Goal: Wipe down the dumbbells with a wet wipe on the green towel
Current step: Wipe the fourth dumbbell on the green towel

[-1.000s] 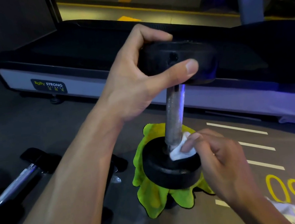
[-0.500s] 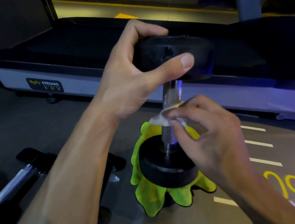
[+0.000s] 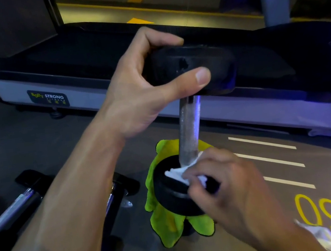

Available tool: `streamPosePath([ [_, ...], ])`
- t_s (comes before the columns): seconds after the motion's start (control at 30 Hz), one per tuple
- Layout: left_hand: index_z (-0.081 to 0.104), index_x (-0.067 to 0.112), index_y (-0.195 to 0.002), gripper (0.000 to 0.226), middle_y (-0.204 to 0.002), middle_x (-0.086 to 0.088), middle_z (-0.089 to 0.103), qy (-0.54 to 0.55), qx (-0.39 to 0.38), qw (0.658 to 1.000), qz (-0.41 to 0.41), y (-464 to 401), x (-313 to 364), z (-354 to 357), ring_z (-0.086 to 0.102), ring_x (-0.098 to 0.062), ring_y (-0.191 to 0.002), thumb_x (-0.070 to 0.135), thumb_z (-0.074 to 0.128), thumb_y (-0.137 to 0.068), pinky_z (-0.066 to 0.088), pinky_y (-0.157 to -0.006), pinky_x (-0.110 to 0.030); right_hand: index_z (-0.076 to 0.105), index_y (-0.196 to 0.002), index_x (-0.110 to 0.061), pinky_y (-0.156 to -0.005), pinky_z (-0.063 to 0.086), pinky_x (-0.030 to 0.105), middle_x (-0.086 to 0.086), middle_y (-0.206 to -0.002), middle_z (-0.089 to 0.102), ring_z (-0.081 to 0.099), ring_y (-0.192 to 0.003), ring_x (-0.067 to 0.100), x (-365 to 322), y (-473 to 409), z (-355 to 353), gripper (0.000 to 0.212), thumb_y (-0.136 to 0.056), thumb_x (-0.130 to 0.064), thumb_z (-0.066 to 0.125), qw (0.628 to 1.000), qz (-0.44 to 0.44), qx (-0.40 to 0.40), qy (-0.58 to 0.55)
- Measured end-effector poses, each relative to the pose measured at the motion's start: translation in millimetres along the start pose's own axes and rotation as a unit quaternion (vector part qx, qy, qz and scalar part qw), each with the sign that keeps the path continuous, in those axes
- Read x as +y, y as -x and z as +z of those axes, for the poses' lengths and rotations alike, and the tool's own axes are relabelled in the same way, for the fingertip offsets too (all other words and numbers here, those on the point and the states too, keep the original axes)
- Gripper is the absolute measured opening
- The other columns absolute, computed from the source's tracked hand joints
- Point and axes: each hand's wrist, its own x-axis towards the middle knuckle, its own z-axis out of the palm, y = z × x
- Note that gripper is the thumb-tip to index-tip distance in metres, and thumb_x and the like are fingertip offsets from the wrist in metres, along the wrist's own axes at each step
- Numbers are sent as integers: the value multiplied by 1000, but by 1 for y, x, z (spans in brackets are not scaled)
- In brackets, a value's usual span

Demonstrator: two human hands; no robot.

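The dumbbell (image 3: pixel 188 130) stands on end here, its lower black head planted on the green towel (image 3: pixel 165 221), which is spread on the dark gym floor (image 3: pixel 35 143). Up top, the left hand (image 3: pixel 145 92) grips the upper head, thumb stretched across the front face and fingers curled over the far rim, holding the bar upright. Down below, the right hand (image 3: pixel 230 182) pinches a crumpled white wet wipe (image 3: pixel 180 173) and presses it against the top face of the lower head, right at the foot of the chrome handle. Off to the left, two more dumbbells (image 3: pixel 12 208) lie flat on the floor, well apart from the towel, one partly hidden behind the left forearm. Behind it all sits a treadmill (image 3: pixel 108 54), and the label (image 3: pixel 48 98) on its grey side rail reads "BODY STRONG", with smaller print beneath too fine to read. On the right, white stripes cross the floor, and a big yellow "50" (image 3: pixel 321 214) is painted there, seen upside down from this angle.
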Motion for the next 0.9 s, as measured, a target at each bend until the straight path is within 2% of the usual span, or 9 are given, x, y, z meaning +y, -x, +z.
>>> streamPosePath([
  [0.07, 58, 20, -113, 52, -128, -24, 63, 4, -7, 1000, 3, 1, 0, 1, 63, -14, -105, 36, 87, -73, 55, -98, -40, 73, -77, -30, -74, 46, 14, -18, -89, 66, 64, -85, 1, 14, 0, -3, 5, -79, -27, 70, 998, 44, 28, -32],
  [0.13, 58, 18, -114, 53, -127, -25, 62, 11, -6, 1000, 4, 2, 0, 2, 64, -14, -104, 34, 87, -73, 55, -96, -39, 75, -84, -32, -73, 45, 10, -20, -93, 67, 64, -87, -2, 20, 2, -4, 7, -81, -26, 77, 995, 60, 44, -61],
  [0.27, 58, 18, -114, 51, -127, -27, 61, 15, -2, 1000, 10, 3, -1, 5, 63, -15, -103, 33, 86, -73, 56, -95, -41, 74, -85, -30, -69, 41, 6, -18, -90, 65, 59, -78, -4, 17, 5, -2, 16, -81, -17, 83, 995, 34, 75, -49],
  [0.4, 57, 19, -113, 50, -121, -22, 65, 14, 2, 1000, 6, 1, -1, 4, 63, -14, -103, 34, 85, -74, 56, -97, -41, 76, -89, -30, -74, 39, 3, -18, -94, 65, 60, -83, -5, 9, 2, 8, 12, -85, -19, 76, 996, -3, 76, -56],
  [0.5, 57, 19, -113, 50, -116, -8, 65, 19, 3, 1000, 7, 2, -1, 4, 64, -13, -102, 33, 85, -75, 56, -94, -36, 79, -92, -22, -75, 39, 5, -10, -93, 66, 61, -82, 1, 2, -15, 6, 11, -85, -13, 77, 991, -49, 119, -39],
  [0.6, 57, 20, -113, 49, -118, -3, 65, 8, 5, 1000, 7, 1, 0, 4, 66, -13, -106, 34, 85, -75, 58, -96, -37, 75, -91, -15, -78, 44, 17, -2, -92, 67, 62, -86, 10, -3, -46, -10, 9, -86, -9, 73, 977, -70, 202, -13],
  [0.7, 58, 21, -114, 49, -117, 0, 65, 4, 16, 1000, 4, 0, -3, 2, 65, -13, -107, 36, 84, -75, 56, -98, -39, 73, -88, -16, -76, 48, 23, -2, -89, 66, 62, -83, 13, -2, -30, 3, 10, -85, -7, 72, 987, -51, 150, -17],
  [0.8, 59, 21, -113, 49, -115, 2, 66, 9, 27, 1000, 7, 0, -4, 0, 64, -11, -106, 37, 85, -74, 55, -98, -36, 73, -84, -22, -71, 40, 8, -9, -84, 63, 58, -76, 7, -3, -10, 12, 13, -81, -9, 74, 995, -26, 86, -44],
  [0.9, 58, 20, -115, 51, -115, 5, 65, 10, 11, 1000, 0, 0, -3, 4, 66, -10, -105, 37, 84, -75, 57, -96, -33, 73, -90, -18, -75, 42, 14, -4, -88, 65, 59, -81, 9, -6, -39, -6, 9, -86, -10, 71, 986, -46, 158, -10],
])
